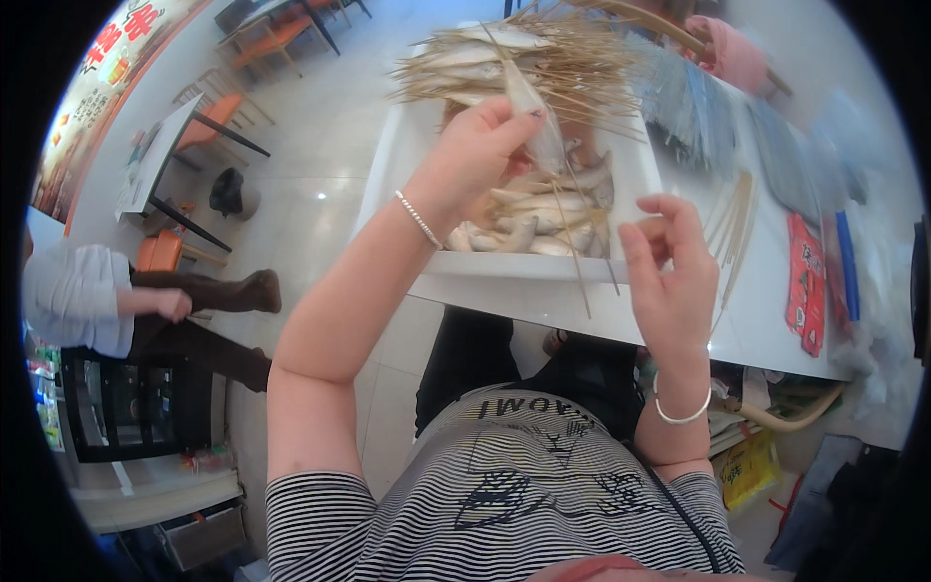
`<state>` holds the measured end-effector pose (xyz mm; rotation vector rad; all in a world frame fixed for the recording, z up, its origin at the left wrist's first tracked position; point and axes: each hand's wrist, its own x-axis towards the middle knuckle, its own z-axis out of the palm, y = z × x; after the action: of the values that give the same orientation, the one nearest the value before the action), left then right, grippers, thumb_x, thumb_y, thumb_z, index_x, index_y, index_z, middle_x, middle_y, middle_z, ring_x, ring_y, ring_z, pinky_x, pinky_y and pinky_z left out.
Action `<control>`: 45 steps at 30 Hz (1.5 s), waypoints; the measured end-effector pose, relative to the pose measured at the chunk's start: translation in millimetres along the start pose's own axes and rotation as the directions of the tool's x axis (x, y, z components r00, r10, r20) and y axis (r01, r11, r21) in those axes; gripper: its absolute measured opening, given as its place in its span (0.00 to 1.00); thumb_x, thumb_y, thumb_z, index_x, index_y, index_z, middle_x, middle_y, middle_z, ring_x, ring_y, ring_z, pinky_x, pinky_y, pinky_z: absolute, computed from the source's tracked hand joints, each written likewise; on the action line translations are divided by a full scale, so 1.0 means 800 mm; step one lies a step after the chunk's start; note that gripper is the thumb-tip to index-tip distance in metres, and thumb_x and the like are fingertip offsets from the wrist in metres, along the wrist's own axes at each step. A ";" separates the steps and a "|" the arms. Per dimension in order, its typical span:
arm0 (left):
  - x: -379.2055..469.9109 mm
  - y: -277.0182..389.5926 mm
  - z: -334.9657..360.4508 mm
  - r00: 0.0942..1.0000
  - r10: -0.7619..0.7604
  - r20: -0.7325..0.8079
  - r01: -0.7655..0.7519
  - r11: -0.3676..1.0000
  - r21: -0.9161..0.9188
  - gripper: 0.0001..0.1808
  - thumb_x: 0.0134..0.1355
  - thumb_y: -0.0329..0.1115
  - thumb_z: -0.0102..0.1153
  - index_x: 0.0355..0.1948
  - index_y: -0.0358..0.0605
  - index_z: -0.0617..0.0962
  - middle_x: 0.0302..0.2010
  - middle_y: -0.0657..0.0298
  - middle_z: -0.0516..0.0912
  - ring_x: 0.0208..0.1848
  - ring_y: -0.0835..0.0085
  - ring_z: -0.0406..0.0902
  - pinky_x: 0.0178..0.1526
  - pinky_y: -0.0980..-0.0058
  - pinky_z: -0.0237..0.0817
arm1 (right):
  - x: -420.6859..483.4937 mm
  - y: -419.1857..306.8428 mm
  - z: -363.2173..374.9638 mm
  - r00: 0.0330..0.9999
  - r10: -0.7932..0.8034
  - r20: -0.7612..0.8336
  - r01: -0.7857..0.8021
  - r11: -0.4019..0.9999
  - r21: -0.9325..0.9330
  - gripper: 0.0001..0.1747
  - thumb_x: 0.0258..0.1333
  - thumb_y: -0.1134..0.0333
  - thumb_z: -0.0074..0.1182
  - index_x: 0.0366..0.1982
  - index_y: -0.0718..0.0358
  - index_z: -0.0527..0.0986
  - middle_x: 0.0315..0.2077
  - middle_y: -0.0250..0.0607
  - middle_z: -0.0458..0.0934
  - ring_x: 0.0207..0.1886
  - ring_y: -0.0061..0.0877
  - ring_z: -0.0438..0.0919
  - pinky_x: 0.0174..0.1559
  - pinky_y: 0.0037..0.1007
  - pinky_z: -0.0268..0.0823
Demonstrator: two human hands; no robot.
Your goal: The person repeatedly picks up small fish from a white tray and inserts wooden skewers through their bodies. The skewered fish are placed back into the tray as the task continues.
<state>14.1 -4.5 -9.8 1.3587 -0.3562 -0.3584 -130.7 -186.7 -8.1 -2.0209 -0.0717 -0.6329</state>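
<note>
My left hand [494,142] grips a small silvery fish [534,120] between thumb and fingers, above a white plastic tray [524,267]. Thin skewers [572,247] extend from the fish's lower end towards me; whether both pass through it I cannot tell. Loose whole fish [545,222] lie heaped in the near part of the tray. Across its far end, skewered fish [480,62] are stacked, their bamboo sticks pointing to the right. My right hand [673,265] hovers just right of the tray's near corner, fingers curled and apart, with nothing visible in it.
Bamboo skewers [734,225] lie on the white table [760,320] beside my right hand. Further right are red printed packets [806,284] and clear plastic bags [687,109]. A pink cloth [731,54] hangs on a chair behind. At left, a person [80,298] is near a table and bin [236,193].
</note>
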 end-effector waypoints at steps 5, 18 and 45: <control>0.003 -0.002 0.019 0.978 0.173 -0.118 -0.158 0.979 0.131 0.10 0.67 0.38 0.59 0.41 0.43 0.80 0.27 0.71 0.81 0.22 0.90 0.69 0.24 0.90 0.58 | -0.002 0.012 0.002 0.995 -0.095 0.004 0.095 0.989 -0.110 0.05 0.56 0.74 0.59 0.35 0.67 0.78 0.24 0.36 0.78 0.23 0.18 0.71 0.27 0.22 0.62; 0.000 -0.007 0.022 0.978 0.152 -0.144 -0.152 0.988 0.016 0.07 0.67 0.35 0.58 0.35 0.42 0.77 0.20 0.75 0.69 0.17 0.89 0.58 0.19 0.85 0.48 | 0.001 0.027 0.007 0.960 -0.263 0.097 0.278 0.937 -0.213 0.06 0.50 0.80 0.57 0.24 0.68 0.71 0.23 0.42 0.71 0.26 0.31 0.72 0.31 0.29 0.64; 0.097 0.037 -0.062 0.917 0.034 -0.397 -0.165 0.939 -0.301 0.07 0.69 0.29 0.53 0.42 0.35 0.75 0.33 0.61 0.79 0.28 0.77 0.76 0.32 0.83 0.74 | -0.009 0.030 -0.009 0.919 -0.350 -0.179 0.315 0.928 -0.198 0.10 0.52 0.73 0.65 0.37 0.66 0.79 0.29 0.38 0.78 0.28 0.23 0.73 0.28 0.24 0.65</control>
<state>106.6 9.5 14.1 1.0449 -0.0306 -0.0512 -132.4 -203.4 -28.1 -2.1062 -0.2491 -1.1002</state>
